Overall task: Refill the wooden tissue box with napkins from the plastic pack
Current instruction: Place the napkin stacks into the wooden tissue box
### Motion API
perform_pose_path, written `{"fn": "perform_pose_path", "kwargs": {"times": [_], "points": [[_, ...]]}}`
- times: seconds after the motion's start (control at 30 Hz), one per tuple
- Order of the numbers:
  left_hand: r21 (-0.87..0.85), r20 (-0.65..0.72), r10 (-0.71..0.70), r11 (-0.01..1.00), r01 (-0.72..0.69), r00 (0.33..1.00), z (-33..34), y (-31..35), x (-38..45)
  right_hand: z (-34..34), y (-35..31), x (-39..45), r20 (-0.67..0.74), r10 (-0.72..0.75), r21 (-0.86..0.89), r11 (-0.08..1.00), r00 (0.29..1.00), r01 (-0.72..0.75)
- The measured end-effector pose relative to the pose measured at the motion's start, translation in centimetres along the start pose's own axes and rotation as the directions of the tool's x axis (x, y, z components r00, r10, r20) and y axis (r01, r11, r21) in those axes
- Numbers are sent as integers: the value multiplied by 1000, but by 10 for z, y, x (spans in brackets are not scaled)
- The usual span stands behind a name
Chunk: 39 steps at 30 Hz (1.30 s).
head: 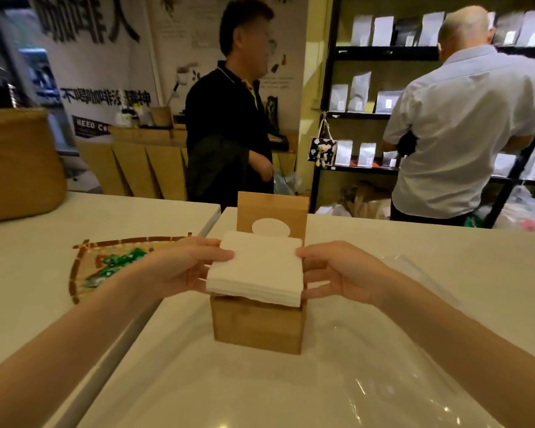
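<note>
A wooden tissue box [257, 325] stands on the white counter in front of me, its lid [272, 211] swung up at the back with an oval cut-out. A thick stack of white napkins [257, 267] sits level over the box's open top, slightly wider than the opening. My left hand [179, 267] grips the stack's left edge, thumb on top. My right hand [337, 270] holds the right edge the same way. The clear plastic pack [399, 384] lies flattened on the counter under and to the right of the box.
A woven tray [84, 261] with green-wrapped sweets lies to the left. A wooden basket [16, 168] stands at the far left. Two people stand beyond the counter, one at black shelves [331, 88] of white bags.
</note>
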State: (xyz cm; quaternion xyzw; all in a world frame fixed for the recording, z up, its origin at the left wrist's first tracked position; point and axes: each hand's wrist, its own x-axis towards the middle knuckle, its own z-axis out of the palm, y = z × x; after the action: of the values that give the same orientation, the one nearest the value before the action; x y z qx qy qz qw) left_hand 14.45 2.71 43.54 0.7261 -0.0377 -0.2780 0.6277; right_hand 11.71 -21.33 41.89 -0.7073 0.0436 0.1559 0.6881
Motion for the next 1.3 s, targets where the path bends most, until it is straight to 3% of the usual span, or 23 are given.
{"fn": "perform_pose_path", "kwargs": {"times": [0.17,0.37,0.53,0.63,0.77,0.9,1.1,1.3], "points": [[126,-87,-41,991,52,995,-8,3,14,-8,-6,9,-34,-36,-139,990,999,31],[369,-224,58,929,30,973,-6,9,23,-12,-10,10,-60,-51,-269,963,997,33],[428,-290,76,902,58,954,-2,5,28,-13,-9,9,-44,2,-237,972,999,-13],[442,-337,90,894,73,937,-1,5,29,-10,-9,8,-92,-42,-252,968,995,18],[472,-300,125,881,33,946,-3,6,29,-4,-9,8,-220,-151,-377,924,964,58],[508,-265,178,861,-20,947,0,3,31,-2,-4,10,-195,-217,-449,887,956,110],[709,-305,326,705,-15,895,11,6,37,0,3,18,-255,-341,-623,773,905,116],[895,-279,406,438,82,870,21,3,34,8,8,19,-273,-442,-746,658,854,102]]}}
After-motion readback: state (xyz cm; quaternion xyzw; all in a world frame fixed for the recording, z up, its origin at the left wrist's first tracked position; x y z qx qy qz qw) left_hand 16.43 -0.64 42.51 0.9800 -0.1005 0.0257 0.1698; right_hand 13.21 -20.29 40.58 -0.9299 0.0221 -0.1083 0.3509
